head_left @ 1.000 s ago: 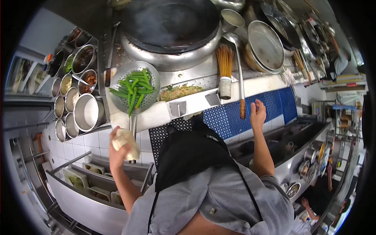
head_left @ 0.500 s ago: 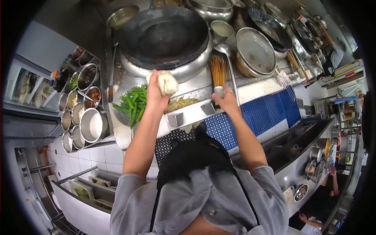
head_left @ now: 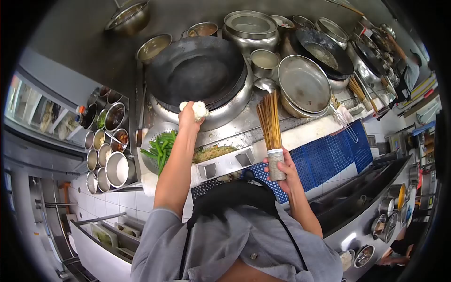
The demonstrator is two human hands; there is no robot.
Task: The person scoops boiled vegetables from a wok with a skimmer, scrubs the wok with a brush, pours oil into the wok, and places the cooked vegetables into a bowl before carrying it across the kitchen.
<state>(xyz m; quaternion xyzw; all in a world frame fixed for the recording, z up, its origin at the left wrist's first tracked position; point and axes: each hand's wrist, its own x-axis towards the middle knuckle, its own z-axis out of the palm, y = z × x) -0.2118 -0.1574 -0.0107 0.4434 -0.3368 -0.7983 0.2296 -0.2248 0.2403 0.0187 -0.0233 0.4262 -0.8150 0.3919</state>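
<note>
My left hand (head_left: 190,114) is closed on a crumpled white cloth (head_left: 200,110), held against the near rim of a large black wok (head_left: 197,70). The wok sits on a round metal burner ring and looks bare inside. In my right hand (head_left: 287,171) is a bamboo wok brush (head_left: 270,127), its bristles upward and my fingers wrapped round its bound handle. It is held in front of the stove edge. Below my left forearm lies a perforated strainer (head_left: 151,165) with green peppers or beans (head_left: 159,149).
Metal containers of ingredients (head_left: 116,168) line the left side. A wide metal pan (head_left: 304,82), a ladle (head_left: 266,85) and a second wok (head_left: 324,54) stand to the right. Food scraps (head_left: 213,153) lie in the stove's front gutter. Other people (head_left: 412,70) are at far right.
My right hand has lifted the wok brush off the stove edge and drawn it toward me. My left hand has brought the cloth up to the wok rim. The view has tilted upward.
</note>
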